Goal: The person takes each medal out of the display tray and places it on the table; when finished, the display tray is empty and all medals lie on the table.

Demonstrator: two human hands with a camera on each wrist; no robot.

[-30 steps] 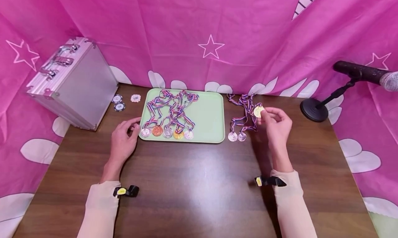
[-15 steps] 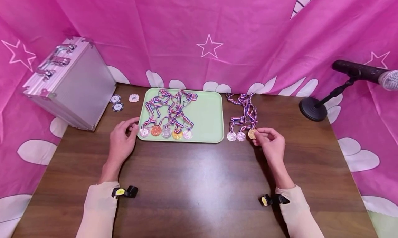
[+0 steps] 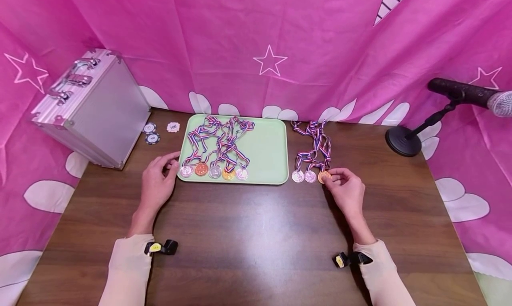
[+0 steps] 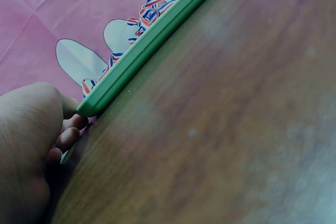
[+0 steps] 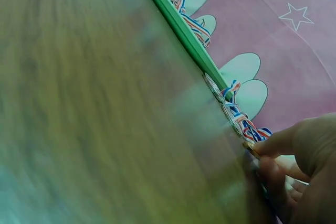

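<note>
Against the left rim of the light green tray [image 3: 267,153], my left hand [image 3: 157,179] holds the tray's edge with thumb and curled fingers. My right hand [image 3: 347,190] pinches a gold medal [image 3: 323,177] that lies at the table, right of the tray. Beside it lie a silvery medal [image 3: 298,176] and a pinkish silver medal [image 3: 310,176], their striped ribbons [image 3: 316,141] tangled and stretching back. On the tray lie several medals in a row along the front, including a bronze one [image 3: 201,168], with bunched red-white-blue ribbons [image 3: 227,139]. In the right wrist view the fingertips hide part of the gold medal [image 5: 250,149].
A silver metal case [image 3: 98,113] stands at the back left of the wooden table [image 3: 256,244]. Poker chips [image 3: 152,138] lie between case and tray. A microphone [image 3: 468,93] on a black stand [image 3: 404,141] is at the right. A pink curtain [image 3: 224,44] hangs behind.
My right hand has brought the gold medal down toward me, setting it in line with the two silvery medals. My left hand has stayed at the tray's rim.
</note>
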